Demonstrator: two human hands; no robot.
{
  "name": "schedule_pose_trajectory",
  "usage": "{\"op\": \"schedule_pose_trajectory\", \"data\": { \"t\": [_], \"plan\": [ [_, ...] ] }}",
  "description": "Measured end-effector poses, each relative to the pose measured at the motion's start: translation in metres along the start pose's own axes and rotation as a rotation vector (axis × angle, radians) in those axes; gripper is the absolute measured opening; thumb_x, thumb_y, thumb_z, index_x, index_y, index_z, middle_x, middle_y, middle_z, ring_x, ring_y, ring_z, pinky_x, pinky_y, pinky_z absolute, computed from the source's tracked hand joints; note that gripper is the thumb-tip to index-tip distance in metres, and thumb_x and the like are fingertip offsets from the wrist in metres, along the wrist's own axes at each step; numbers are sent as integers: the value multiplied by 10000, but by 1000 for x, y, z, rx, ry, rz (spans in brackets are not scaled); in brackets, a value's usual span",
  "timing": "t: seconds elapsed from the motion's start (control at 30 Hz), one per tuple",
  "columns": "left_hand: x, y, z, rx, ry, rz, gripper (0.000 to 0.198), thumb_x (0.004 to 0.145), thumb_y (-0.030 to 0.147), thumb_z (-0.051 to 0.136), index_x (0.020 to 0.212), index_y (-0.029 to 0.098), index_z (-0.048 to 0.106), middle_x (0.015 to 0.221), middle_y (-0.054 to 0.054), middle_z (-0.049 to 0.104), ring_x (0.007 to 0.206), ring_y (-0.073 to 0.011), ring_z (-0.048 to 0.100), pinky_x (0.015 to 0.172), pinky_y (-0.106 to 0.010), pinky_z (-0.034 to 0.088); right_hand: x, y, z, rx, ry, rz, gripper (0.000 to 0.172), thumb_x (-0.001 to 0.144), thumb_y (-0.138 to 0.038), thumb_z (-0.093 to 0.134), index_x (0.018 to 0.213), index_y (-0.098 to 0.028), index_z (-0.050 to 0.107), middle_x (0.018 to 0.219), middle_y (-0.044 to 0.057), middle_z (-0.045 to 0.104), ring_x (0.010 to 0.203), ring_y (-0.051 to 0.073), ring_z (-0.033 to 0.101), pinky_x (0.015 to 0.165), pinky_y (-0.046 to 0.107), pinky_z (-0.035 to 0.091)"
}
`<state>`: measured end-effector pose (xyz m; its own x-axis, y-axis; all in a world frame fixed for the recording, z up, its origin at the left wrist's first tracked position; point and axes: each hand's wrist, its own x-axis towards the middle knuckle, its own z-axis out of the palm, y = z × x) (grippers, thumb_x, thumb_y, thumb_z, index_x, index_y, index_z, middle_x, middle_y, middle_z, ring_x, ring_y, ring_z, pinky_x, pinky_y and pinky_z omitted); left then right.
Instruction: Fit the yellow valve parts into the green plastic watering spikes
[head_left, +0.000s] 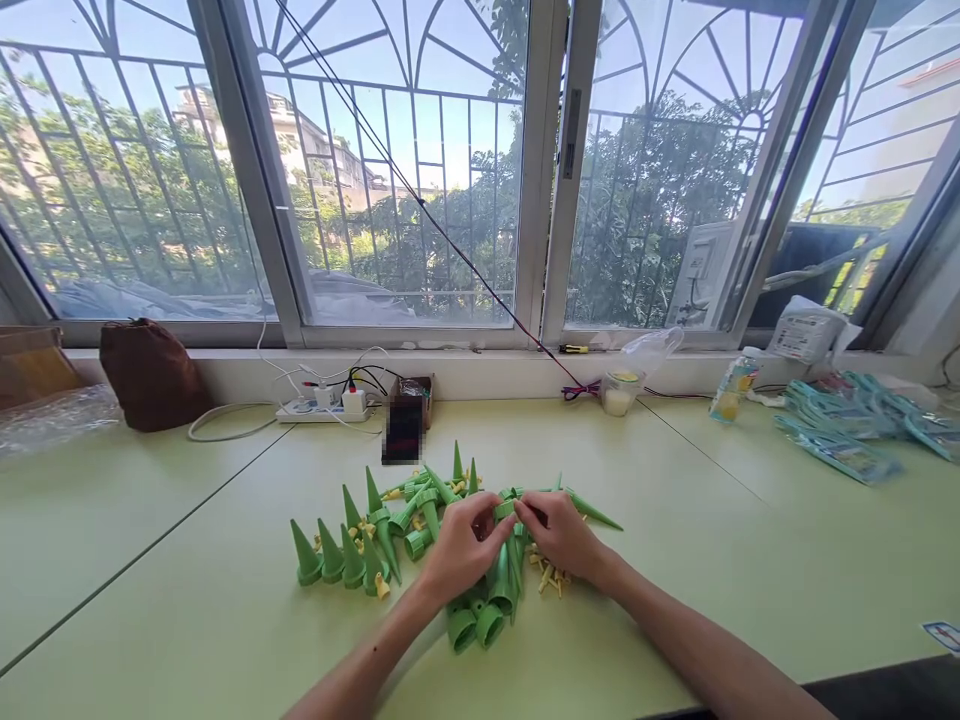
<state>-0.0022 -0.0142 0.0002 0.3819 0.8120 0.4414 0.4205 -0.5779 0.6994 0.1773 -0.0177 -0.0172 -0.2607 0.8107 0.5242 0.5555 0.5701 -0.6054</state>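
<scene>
In the head view, my left hand (466, 542) pinches a green plastic watering spike (505, 509) by its wide end. My right hand (561, 536) meets it there, thumb and fingertips closed on the same piece; any small part between them is hidden. Beneath my hands lies a heap of green spikes (501, 585), some with open round ends facing me. Small yellow plastic nozzles (553, 578) are scattered beside my right hand. To the left, several green cones (353, 560) stand upright in rows, with a yellow nozzle (382, 586) at their front.
A power strip (315, 409) with cables, a phone-like dark object (403, 432) and a brown bag (150, 375) are along the back left. Toward the back right are a plastic tub (619, 393), a bottle (736, 385) and blue-edged packets (844, 420). Windows rise behind the table.
</scene>
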Motion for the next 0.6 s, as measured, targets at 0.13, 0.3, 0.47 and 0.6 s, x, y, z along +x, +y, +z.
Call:
{"op": "schedule_pose_trajectory", "data": {
  "t": [0.13,0.3,0.47,0.6],
  "plan": [
    [1,2,-1,6,-1,-2,220,852,352,595,760,152,588,589,35,447,550,-101,396,514,-215,319,0,-1,-1,-1,-8,6,363,955,-291,430,617,-188,347,544,-51,376,525,94,288,518,241,227],
    [0,5,-2,-11,-6,-7,206,845,340,596,766,150,604,584,32,449,545,-104,397,498,-211,315,2,-4,-2,11,-24,12,359,953,-284,434,617,-189,345,549,-48,387,522,94,297,515,239,230],
    [0,6,-2,6,-7,-7,205,842,338,592,759,150,598,592,27,458,551,-106,406,506,-213,325,1,-4,-2,14,-18,15,358,953,-277,434,617,-188,347,546,-51,381,524,93,293,519,240,229],
    [0,5,-2,22,1,-6,215,847,347,584,765,149,599,591,27,455,553,-107,404,510,-214,327,1,-3,-2,13,-17,14,360,953,-273,436,615,-188,342,542,-55,365,525,92,286,517,241,222]
  ]
}}
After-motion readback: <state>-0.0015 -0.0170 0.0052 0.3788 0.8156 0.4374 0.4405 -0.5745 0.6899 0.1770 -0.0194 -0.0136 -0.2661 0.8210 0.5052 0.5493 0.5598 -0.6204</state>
